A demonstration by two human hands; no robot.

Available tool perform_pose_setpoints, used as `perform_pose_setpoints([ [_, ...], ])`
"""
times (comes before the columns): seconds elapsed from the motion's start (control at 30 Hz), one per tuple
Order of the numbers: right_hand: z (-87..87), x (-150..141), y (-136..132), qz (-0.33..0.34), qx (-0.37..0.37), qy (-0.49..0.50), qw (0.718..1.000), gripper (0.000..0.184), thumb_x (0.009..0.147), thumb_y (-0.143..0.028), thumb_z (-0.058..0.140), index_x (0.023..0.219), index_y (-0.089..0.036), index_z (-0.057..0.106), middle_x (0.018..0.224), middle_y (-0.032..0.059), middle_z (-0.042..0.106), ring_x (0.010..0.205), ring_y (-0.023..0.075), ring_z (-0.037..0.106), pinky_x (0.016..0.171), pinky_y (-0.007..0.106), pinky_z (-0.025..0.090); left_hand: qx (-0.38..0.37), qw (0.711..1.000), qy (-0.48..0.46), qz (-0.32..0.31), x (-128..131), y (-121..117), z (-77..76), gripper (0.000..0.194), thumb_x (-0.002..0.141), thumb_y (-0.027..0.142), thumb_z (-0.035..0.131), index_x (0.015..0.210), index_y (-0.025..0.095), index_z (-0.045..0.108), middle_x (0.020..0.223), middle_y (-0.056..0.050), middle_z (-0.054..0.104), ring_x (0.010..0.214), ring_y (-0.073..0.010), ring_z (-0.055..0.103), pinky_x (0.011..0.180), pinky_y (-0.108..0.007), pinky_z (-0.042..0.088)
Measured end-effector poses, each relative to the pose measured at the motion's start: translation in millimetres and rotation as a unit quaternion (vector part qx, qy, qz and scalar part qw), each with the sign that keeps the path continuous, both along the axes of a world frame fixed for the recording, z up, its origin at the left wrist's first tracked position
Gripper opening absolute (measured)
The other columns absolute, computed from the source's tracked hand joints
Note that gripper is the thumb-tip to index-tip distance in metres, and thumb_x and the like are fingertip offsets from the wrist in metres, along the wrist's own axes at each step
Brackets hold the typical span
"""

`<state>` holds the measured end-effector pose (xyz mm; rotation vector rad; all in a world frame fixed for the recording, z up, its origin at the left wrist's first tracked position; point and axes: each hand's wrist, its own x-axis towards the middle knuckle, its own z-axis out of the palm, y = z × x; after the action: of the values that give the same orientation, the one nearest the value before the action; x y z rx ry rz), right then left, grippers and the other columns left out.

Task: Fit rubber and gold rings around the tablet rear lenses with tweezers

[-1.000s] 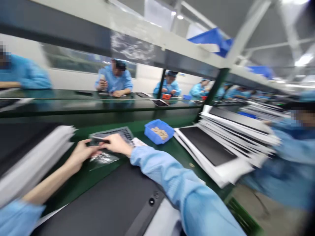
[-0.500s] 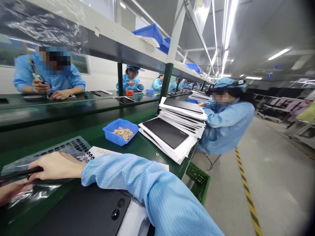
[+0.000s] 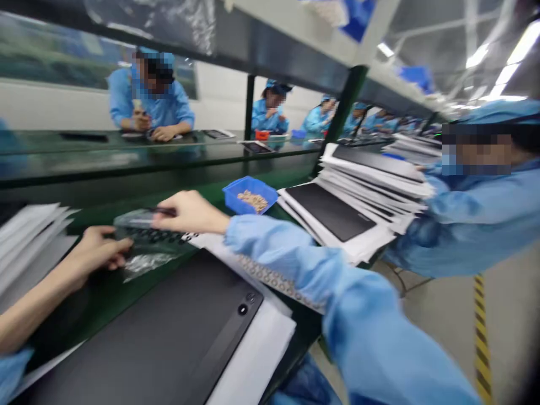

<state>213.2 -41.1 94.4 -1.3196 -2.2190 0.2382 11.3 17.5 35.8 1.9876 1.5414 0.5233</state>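
Note:
My right hand [image 3: 185,211] is closed on a thin black pen-like tool [image 3: 167,211], over a clear plastic sheet [image 3: 130,222] with rows of black rings. At the sheet's left side, my left hand [image 3: 101,247] has its fingers curled in; blur hides what they hold, if anything. Crumpled clear film [image 3: 147,261] lies just right of that hand. In front of me a large black tablet [image 3: 164,332], its camera lenses at the upper right corner, rests back up on white sheets [image 3: 264,343]. Below my right sleeve lies a strip of pale rings [image 3: 270,275].
Behind my right forearm stands a blue bin [image 3: 242,197] of small beige pieces. A stack of tablets and white sheets [image 3: 358,211] is on the right, beside a seated co-worker [image 3: 476,225]. White sheets [image 3: 34,242] are piled at left. A green post [image 3: 348,107] supports the shelf.
My view has swung left, so everything sits further right. My hands, close together earlier, are now apart; the right still holds the black tool. The tablet and left pile show more fully.

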Motion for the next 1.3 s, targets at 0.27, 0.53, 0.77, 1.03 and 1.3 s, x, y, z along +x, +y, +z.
perform_pose_setpoints([
  [0.27, -29.1, 65.9, -153.3, -0.090, -0.302, 0.214, 0.925, 0.007, 0.072, -0.018, 0.065, 0.067, -0.013, 0.066, 0.056, -0.0042, 0.056, 0.050, 0.0063, 0.042, 0.048, 0.020, 0.032, 0.233, 0.947, 0.107, -0.194, 29.7, -70.5, 25.6, 0.040, 0.094, 0.038, 0.036, 0.114, 0.005, 0.047, 0.101, -0.009, 0.045, 0.093, -0.0239, 0.053, 0.086, -0.040, 0.045],
  [0.53, -55.2, 61.7, -174.9, -0.167, -0.357, 0.363, 0.844, 0.012, 0.070, -0.024, 0.062, 0.066, -0.014, 0.058, 0.049, -0.0074, 0.042, 0.042, 0.0049, 0.031, 0.040, 0.020, 0.021, 0.117, 0.875, -0.016, -0.470, 56.5, -160.2, -1.1, 0.014, 0.092, 0.013, 0.040, 0.096, 0.020, 0.052, 0.106, -0.005, 0.047, 0.100, -0.0186, 0.045, 0.086, -0.033, 0.042],
  [0.77, -57.6, 59.2, -177.5, -0.190, -0.324, 0.330, 0.866, 0.010, 0.072, -0.021, 0.061, 0.065, -0.014, 0.056, 0.053, -0.0052, 0.044, 0.049, 0.0068, 0.036, 0.044, 0.020, 0.026, 0.094, 0.876, -0.008, -0.473, 57.6, -155.9, -0.4, 0.015, 0.093, 0.011, 0.038, 0.097, 0.020, 0.048, 0.106, -0.006, 0.045, 0.099, -0.0199, 0.042, 0.085, -0.035, 0.041],
  [1.03, -60.0, 52.2, -184.5, -0.157, -0.133, 0.137, 0.969, 0.027, 0.074, -0.008, 0.056, 0.055, -0.017, 0.039, 0.054, -0.0058, 0.036, 0.051, 0.0073, 0.036, 0.049, 0.022, 0.026, 0.087, 0.876, 0.003, -0.474, 58.7, -157.5, -3.4, 0.016, 0.091, 0.009, 0.037, 0.097, 0.020, 0.048, 0.106, -0.006, 0.045, 0.099, -0.0211, 0.042, 0.084, -0.036, 0.043],
  [1.3, -64.9, 64.2, -187.4, -0.214, -0.021, 0.316, 0.924, 0.041, 0.094, -0.034, 0.043, 0.064, -0.016, 0.064, 0.066, 0.0039, 0.060, 0.059, 0.0124, 0.056, 0.055, 0.024, 0.045, 0.133, 0.861, 0.052, -0.487, 57.4, -157.5, -8.6, 0.059, 0.084, 0.001, 0.037, 0.134, 0.033, 0.038, 0.122, -0.009, 0.039, 0.108, -0.0271, 0.038, 0.084, -0.042, 0.046],
])
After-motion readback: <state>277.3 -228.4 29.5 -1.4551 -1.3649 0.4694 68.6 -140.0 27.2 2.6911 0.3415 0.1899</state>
